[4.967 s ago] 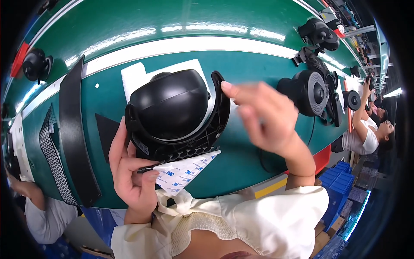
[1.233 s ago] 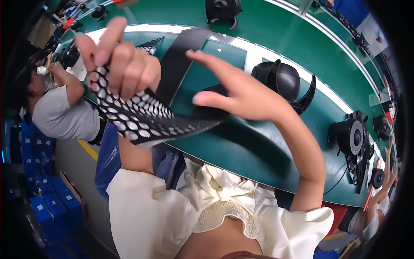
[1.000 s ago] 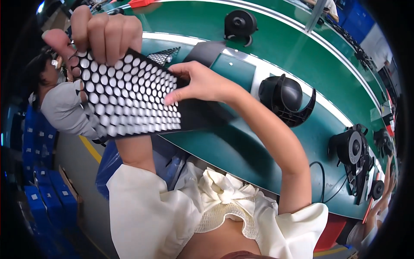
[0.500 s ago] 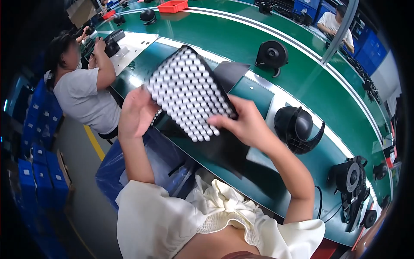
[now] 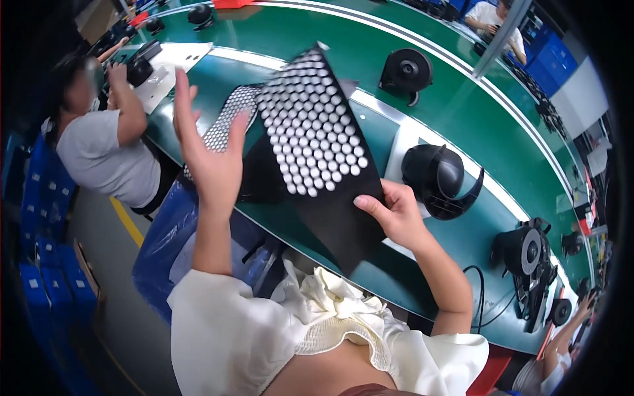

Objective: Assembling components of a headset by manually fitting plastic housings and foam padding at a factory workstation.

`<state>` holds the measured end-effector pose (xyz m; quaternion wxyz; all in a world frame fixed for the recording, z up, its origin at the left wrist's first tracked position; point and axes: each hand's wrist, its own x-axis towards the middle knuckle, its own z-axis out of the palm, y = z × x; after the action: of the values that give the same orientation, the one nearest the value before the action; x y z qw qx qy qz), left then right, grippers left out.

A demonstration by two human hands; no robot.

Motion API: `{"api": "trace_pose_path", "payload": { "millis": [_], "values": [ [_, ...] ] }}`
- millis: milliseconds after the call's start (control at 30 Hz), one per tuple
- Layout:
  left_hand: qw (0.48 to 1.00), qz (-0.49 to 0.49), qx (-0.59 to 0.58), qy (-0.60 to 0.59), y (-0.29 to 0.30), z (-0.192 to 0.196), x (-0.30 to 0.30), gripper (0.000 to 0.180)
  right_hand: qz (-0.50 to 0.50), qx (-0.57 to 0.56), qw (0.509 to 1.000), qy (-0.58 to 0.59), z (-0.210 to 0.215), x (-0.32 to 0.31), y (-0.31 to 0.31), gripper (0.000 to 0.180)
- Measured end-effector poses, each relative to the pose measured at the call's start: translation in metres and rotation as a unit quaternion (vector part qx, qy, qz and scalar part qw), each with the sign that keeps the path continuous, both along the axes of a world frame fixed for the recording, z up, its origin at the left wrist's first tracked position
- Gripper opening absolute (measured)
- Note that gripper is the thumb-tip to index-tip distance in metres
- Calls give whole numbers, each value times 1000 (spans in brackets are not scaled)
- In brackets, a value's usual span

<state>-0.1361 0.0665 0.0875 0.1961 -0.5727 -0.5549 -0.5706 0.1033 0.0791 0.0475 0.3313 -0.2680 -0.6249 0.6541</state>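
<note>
A black sheet [image 5: 323, 125] covered with rows of white round pads is tilted up in front of me. My right hand [image 5: 399, 214] pinches its lower right edge, thumb on the bare black part. To the left of it, my left hand [image 5: 211, 155] is raised with fingers stretched and thumb apart, holding nothing. Behind that hand another sheet with white dots [image 5: 231, 115] lies on the green table. Dark sheet material, partly hidden, shows beneath the raised sheet.
A round black housing with a curved arm [image 5: 439, 178] sits on a white board to the right. Beyond it are a black motor-like unit [image 5: 525, 254] with cables and another round black part [image 5: 406, 71] on the green conveyor. A co-worker [image 5: 105, 138] sits at left. A blue plastic-lined bin [image 5: 168, 244] stands below.
My left hand has come off the sheet and opened. The right hand has moved slightly lower, and the sheet now shows its bare black lower part. The second dotted sheet has come into view.
</note>
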Motion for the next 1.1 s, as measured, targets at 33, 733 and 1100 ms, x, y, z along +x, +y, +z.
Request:
{"api": "trace_pose_path", "payload": {
  "millis": [33,733,1100],
  "values": [
    [993,-116,27,-19,-7,-7,10,56,-26,10,1000,11,0,0,-1,19],
    [853,-433,-80,-280,-41,-59,109,16,-176,326,927,60,21,45,-34,15],
    [664,-572,-242,-417,-26,-64,127,51,-212,329,920,33,8,65,-26,12]
  ]
}}
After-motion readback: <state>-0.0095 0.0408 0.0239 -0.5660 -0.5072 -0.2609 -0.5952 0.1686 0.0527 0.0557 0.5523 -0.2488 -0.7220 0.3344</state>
